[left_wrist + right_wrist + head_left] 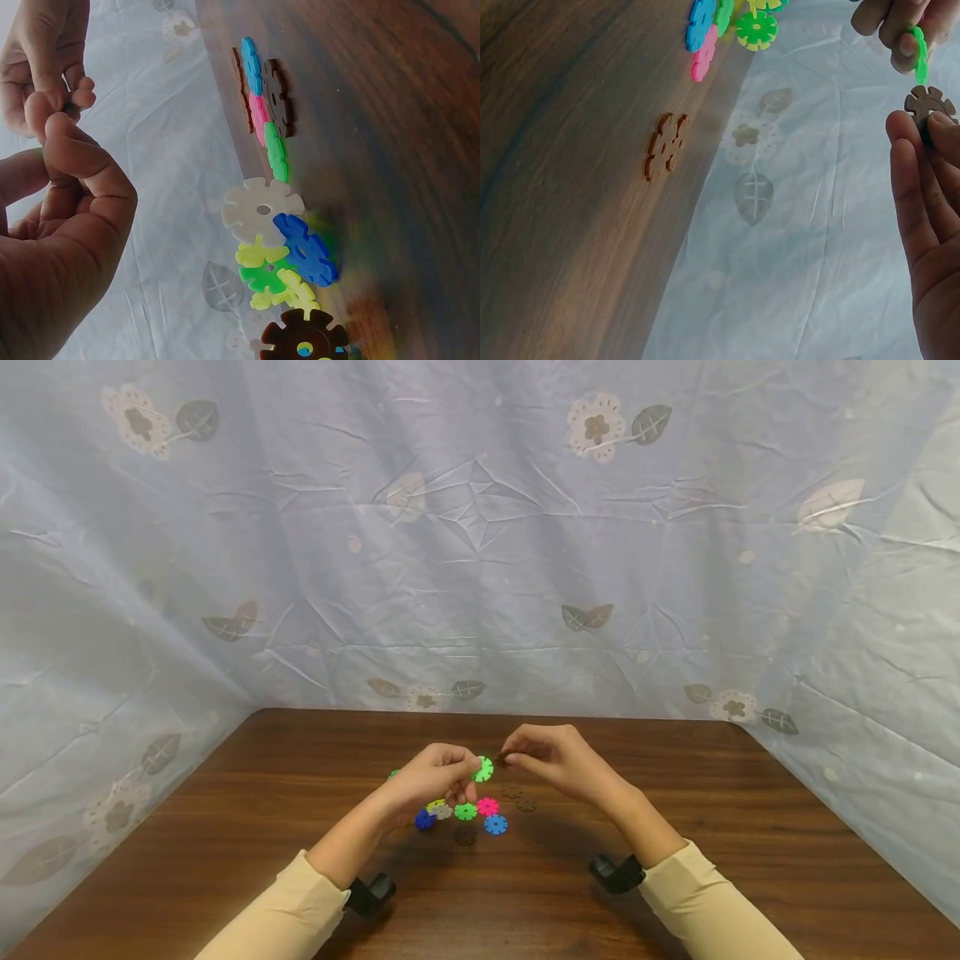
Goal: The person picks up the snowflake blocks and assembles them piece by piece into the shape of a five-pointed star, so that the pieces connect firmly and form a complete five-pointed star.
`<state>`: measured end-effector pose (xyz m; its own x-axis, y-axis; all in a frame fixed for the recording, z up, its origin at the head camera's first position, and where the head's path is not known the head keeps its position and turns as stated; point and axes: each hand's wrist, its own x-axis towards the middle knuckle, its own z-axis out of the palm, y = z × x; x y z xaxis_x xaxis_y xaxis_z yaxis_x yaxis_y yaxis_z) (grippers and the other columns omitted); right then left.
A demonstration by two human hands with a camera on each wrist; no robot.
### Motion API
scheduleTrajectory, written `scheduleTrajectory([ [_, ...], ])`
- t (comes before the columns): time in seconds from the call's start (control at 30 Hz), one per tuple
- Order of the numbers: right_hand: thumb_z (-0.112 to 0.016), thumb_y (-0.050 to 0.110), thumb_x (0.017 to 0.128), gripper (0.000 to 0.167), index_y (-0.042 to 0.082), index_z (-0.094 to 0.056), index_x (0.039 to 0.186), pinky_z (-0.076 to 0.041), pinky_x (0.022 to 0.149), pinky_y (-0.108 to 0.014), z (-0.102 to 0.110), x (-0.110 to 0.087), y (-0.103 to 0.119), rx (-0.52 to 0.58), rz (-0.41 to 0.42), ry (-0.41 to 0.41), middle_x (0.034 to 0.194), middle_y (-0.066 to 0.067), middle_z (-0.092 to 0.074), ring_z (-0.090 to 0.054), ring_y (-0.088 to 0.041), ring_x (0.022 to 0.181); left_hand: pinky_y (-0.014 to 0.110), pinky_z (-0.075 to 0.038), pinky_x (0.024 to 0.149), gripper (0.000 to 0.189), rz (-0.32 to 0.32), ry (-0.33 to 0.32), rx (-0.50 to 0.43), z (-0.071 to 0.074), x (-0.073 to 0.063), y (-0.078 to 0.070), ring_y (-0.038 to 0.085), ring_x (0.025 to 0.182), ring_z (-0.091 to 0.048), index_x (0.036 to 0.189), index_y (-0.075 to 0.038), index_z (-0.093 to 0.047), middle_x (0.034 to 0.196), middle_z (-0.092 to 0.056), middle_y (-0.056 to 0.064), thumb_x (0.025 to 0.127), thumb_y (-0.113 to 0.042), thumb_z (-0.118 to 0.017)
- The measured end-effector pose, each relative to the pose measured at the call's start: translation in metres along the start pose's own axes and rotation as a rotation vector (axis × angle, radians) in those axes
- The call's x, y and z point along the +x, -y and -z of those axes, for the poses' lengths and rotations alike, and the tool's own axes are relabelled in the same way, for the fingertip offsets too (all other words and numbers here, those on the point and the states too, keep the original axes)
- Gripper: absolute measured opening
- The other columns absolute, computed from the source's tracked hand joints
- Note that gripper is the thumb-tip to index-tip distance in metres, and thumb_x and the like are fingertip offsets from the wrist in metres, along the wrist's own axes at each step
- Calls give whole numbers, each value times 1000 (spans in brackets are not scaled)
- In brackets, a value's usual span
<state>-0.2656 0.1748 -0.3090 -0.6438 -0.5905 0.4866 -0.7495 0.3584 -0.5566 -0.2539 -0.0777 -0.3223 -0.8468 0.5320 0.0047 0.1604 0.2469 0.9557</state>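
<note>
My left hand (435, 775) pinches a green notched plastic disc (484, 768) between thumb and fingers, above the table. Across from it, my right hand (562, 763) grips a brown notched disc (916, 103) by its lower edge. In the right wrist view the green disc stands edge-on at the brown disc's rim; whether their slots are joined I cannot tell. Below the hands lie a pink disc (482, 807), a light blue disc (490, 824) and another green disc (460, 811). The left wrist view hides the held discs behind the fingers.
A white disc (240, 214), a dark blue disc (315, 262) and several yellow and green ones are heaped on the left. A loose brown disc (654, 154) lies on the wooden table (675, 777). A patterned cloth (480, 568) hangs around the back and sides.
</note>
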Motion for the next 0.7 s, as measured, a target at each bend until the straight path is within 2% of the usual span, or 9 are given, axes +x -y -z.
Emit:
scheduleTrajectory([
  [0.2, -72, 6, 97, 8, 8, -75, 105, -63, 85, -28, -1, 0, 2, 4, 28, -3, 97, -8, -80, -75, -10, 90, 27, -46, 67, 30, 3, 4, -13, -1, 0, -3, 14, 70, -57, 108, 1, -65, 73, -66, -3, 113, -22, -47],
  [0.37, -73, 5, 97, 8, 7, -75, 104, -64, 83, -28, -4, 1, 3, 22, 60, -16, 96, -14, -79, -76, -13, 89, 28, -45, 67, 30, -5, 16, -39, -1, 1, -3, 12, 67, -56, 99, -4, -64, 72, -66, -4, 113, -23, -47],
  [0.57, -73, 2, 96, 10, 7, -75, 104, -64, 80, -29, -6, 1, 5, 43, 104, -60, 95, -9, -80, -77, -19, 87, 26, -43, 64, 30, -21, 31, -89, 0, 0, -6, 11, 65, -53, 96, -5, -63, 70, -64, -5, 113, -24, -46],
  [0.7, -73, -2, 95, 11, 4, -75, 104, -65, 78, -30, -9, 1, 6, 73, 152, -98, 94, -11, -79, -78, -21, 85, 24, -41, 62, 30, -29, 38, -131, -1, -2, -10, 10, 65, -52, 93, -8, -62, 69, -63, -6, 113, -23, -46],
])
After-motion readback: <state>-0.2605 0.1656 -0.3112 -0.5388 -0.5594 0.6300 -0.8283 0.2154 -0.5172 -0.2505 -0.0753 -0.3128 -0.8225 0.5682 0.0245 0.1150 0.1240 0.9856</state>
